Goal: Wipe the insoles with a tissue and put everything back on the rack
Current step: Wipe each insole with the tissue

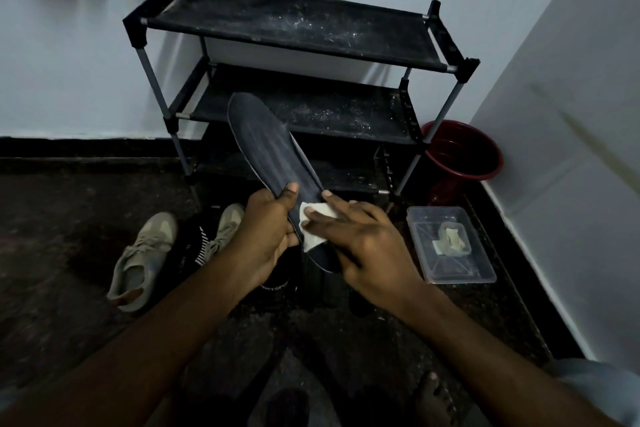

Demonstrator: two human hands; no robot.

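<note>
Just in front of the black three-tier rack [298,28], a dark insole [263,146] is held up in the air between both hands, its toe end pointing up and to the left over the middle shelf and its heel end down towards the person. The left hand [266,232] grips the insole near the heel end, fingers curled underneath its left edge and the thumb lying flat on the top face. The right hand [363,243] presses a white tissue [318,222] onto the insole's top face just beside that thumb; two of its fingers [322,218] lie stretched out straight, one across the tissue and one above it, while the others bend at the insole's lower edge, and I cannot tell whether they catch the tissue. Pale streaks run along the insole's surface. The rack stands against a white wall, its shelves speckled with dust. On the dark floor to the left lie two beige sneakers [145,260], with a pair of black shoes [277,281] between them and beneath the hands. To the right of the rack stands a red bucket [464,152] in the corner, and in front of it sits a clear plastic box [481,270] with a crumpled wad of paper [450,239] inside.
</note>
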